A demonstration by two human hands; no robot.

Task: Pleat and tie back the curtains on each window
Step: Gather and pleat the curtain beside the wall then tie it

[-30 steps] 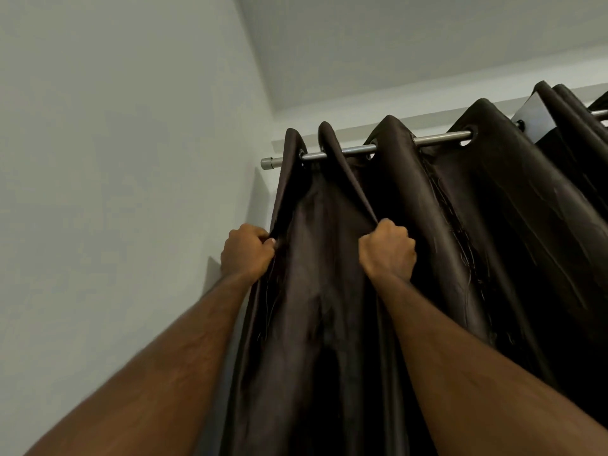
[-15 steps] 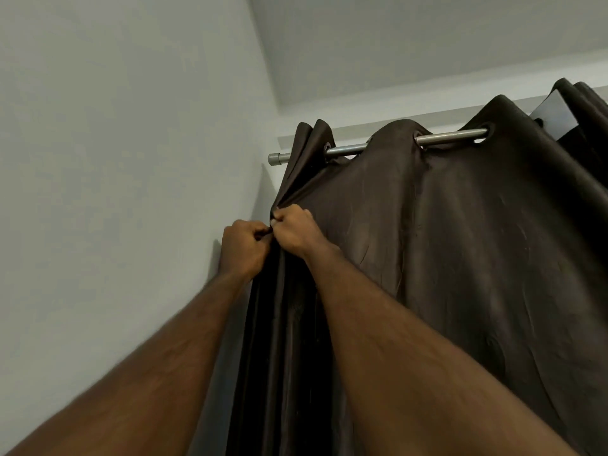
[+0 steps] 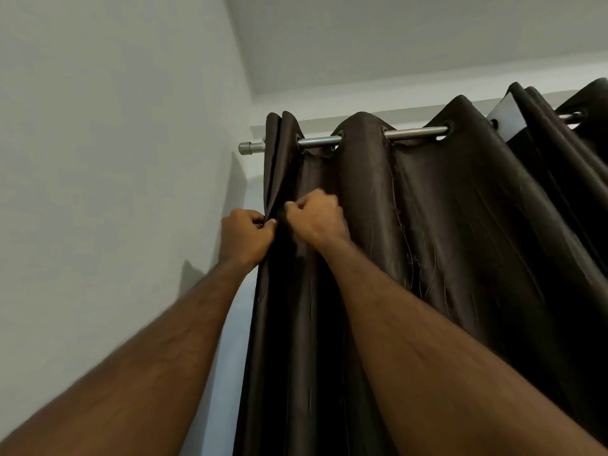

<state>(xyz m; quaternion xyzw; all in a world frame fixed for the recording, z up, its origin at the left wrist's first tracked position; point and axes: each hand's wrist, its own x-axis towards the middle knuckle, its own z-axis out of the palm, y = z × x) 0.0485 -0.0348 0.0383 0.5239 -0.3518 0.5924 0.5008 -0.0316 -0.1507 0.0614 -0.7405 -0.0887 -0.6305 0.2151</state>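
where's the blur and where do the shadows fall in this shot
Head view: the right hand is smeared by motion blur, while the left hand looks sharper; the rod carries a bright glint; the rod end and the left arm cast soft shadows on the wall; wide-angle bend stretches both forearms; the curtain folds sink into near black.

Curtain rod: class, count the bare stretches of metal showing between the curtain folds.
4 on the curtain rod: the capped left end, a short stretch beside it, a long middle stretch, and a sliver at far right. More may be hidden beyond the frame.
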